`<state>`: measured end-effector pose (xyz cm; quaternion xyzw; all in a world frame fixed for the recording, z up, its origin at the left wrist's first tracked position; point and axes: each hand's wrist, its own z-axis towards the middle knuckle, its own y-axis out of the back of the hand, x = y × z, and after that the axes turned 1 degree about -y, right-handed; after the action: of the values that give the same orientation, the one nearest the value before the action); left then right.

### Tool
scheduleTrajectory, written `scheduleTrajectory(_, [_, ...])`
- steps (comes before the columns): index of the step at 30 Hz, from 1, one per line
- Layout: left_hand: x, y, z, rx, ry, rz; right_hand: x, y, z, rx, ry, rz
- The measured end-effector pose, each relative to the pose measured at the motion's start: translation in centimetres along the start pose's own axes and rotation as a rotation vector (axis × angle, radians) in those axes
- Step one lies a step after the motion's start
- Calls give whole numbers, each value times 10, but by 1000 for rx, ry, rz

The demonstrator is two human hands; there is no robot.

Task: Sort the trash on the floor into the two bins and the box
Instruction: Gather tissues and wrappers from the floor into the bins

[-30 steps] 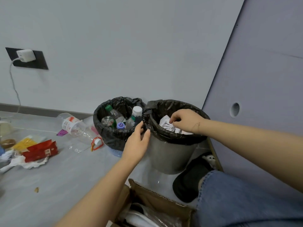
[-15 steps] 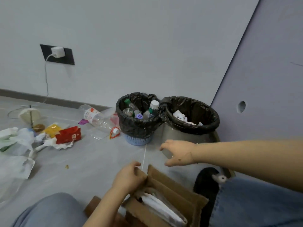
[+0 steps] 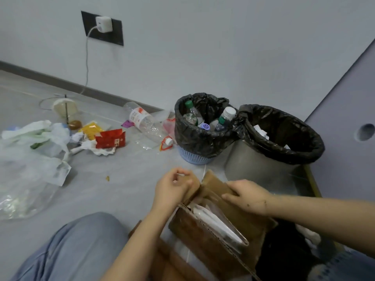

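We locate the cardboard box [image 3: 215,226] on the floor at the lower centre, directly in front of the two bins, with flat plastic packaging [image 3: 215,220] standing inside it. We grip one raised flap with the left hand [image 3: 172,189], fingers curled round its edge; we hold the adjoining flap with the right hand [image 3: 245,195], fingers laid over the cardboard and bent down its inner side. Behind the box, the blue basket bin [image 3: 194,157], lined with a black bag, contains several plastic bottles [image 3: 225,116]. Touching it on the right, the grey bin [image 3: 253,165], also lined in black, contains crumpled white paper [image 3: 261,131]. To the left of the bins, unsorted trash lies on the floor: a clear bottle [image 3: 142,120] on its side, a red wrapper [image 3: 110,139], a yellow packet [image 3: 92,128], white tissues [image 3: 99,149], clear plastic bags [image 3: 26,175] and a lidded cup [image 3: 65,107]. A white charger [image 3: 103,24] sits in the wall socket above.
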<state>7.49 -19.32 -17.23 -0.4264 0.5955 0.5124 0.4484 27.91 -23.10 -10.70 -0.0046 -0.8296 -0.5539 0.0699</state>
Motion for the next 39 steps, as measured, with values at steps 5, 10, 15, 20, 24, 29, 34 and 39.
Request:
scheduleTrajectory(5, [7, 38, 35, -119, 89, -277, 24, 19, 46, -167, 33, 96])
scheduleTrajectory(10, [27, 75, 61, -218, 164, -399, 31, 24, 100, -273, -115, 318])
scheduleTrajectory(15, [71, 122, 93, -454, 228, -77, 32, 19, 131, -409, -243, 538])
scheduleTrajectory(20, [99, 157, 129, -610, 99, 221, 51, -2, 147, -431, -201, 747])
scheduleTrajectory(24, [120, 171, 163, -636, 42, 366, 74, -15, 152, -492, -154, 891])
scheduleTrajectory(29, [149, 180, 209, -586, 36, 573, 93, -23, 165, -517, -118, 1032])
scheduleTrajectory(34, [149, 182, 220, -560, -96, 602, 98, -27, 167, -507, -148, 1173])
scheduleTrajectory(39, [93, 184, 193, -624, -171, 43, 94, -23, 163, -430, -184, 1218])
